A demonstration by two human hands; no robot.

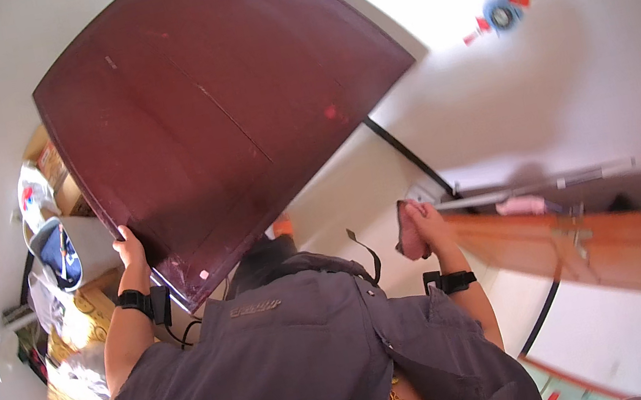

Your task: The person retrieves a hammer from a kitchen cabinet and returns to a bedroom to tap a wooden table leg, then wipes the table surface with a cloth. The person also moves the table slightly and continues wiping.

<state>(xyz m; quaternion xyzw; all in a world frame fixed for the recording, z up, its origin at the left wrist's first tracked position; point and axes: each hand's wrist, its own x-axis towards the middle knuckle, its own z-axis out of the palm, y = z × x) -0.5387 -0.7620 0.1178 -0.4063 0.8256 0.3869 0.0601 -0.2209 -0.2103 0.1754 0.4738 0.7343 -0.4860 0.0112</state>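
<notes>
A large dark red board (232, 87), like a tabletop, stands tilted in front of me and takes up much of the upper view. Light scuffs, a long thin scratch line and small pale spots mark its surface. My left hand (129, 249) grips the board's left edge near its lower corner, fingers partly hidden by the edge. Off to the right, apart from the board, my right hand (430, 225) is closed round a pink cloth (410, 237) with a dark edge. Black bands with small devices sit on both my wrists.
At the left stand a whitish bin (93, 244) with blue stuff inside, cardboard boxes (71, 197) and a yellow patterned bag (84, 319). Orange-brown wooden furniture (627, 236) fills the right side. A round blue item (502, 12) with red pieces is on the white wall.
</notes>
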